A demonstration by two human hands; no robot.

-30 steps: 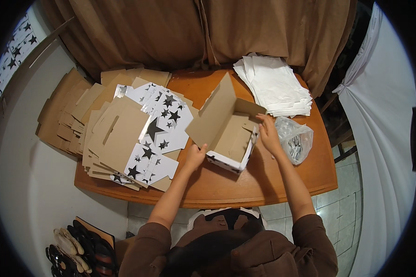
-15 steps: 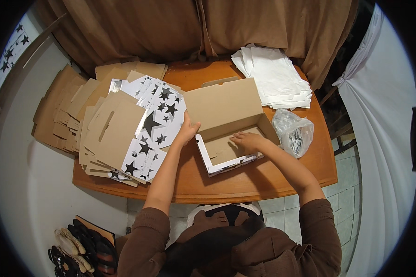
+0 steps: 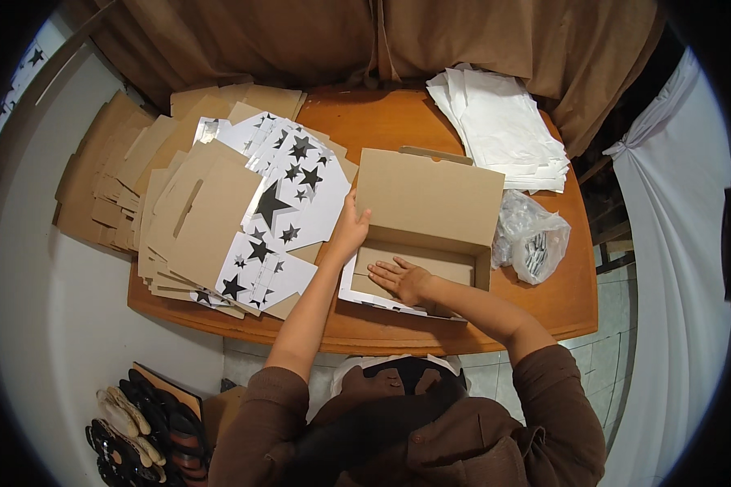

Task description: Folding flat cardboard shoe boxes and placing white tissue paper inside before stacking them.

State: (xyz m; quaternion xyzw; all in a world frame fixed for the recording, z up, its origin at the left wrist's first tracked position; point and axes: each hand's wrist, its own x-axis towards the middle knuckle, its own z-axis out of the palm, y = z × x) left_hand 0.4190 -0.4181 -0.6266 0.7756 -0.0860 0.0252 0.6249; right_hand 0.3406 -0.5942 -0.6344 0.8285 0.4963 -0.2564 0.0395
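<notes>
A folded cardboard box (image 3: 430,199) stands open on the wooden table (image 3: 560,300), its lid tipped up toward the back. My left hand (image 3: 349,231) grips the box's left wall, thumb over the edge. Inside the box, my right hand (image 3: 402,278) lies flat with fingers spread, pressing the brown floor. The box's outside is white with black stars along the front rim.
A heap of flat box blanks (image 3: 219,203), brown and star-printed, covers the table's left half. A stack of white paper sheets (image 3: 499,130) lies at the back right. A clear plastic bag (image 3: 532,239) sits right of the box. Shoes (image 3: 130,426) are on the floor below left.
The box was tilted up in both hands, then set down flat. The lid has swung back, my right hand went inside onto the floor, and my left hand stays on the left wall.
</notes>
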